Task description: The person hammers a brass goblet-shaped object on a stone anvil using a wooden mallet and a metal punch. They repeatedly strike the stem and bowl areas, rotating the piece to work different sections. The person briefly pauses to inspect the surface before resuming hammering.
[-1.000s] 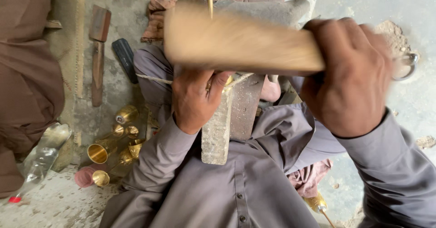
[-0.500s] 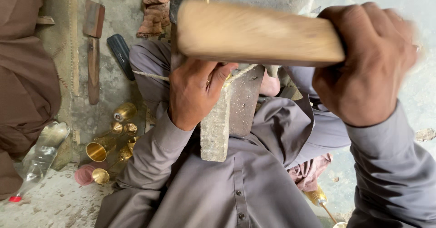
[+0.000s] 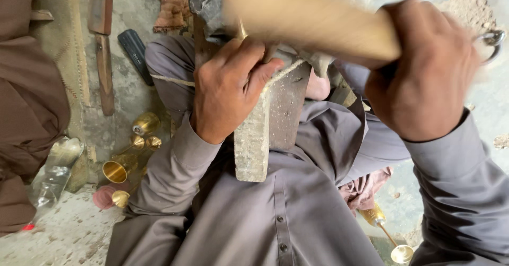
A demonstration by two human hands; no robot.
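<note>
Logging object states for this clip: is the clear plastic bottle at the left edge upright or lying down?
Lying down. The clear plastic bottle rests on its side on the dusty ground, its red cap pointing toward the lower left, beside the brass goblets.

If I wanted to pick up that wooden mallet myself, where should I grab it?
Probably at the narrow end of the wooden mallet, coming from its right side, where the right hand wraps it. The wood tapers there to a size fingers can close around; the broad, blurred end does the striking.

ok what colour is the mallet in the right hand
Pale tan wood; the mallet shows, motion-blurred, in the head view.
</note>
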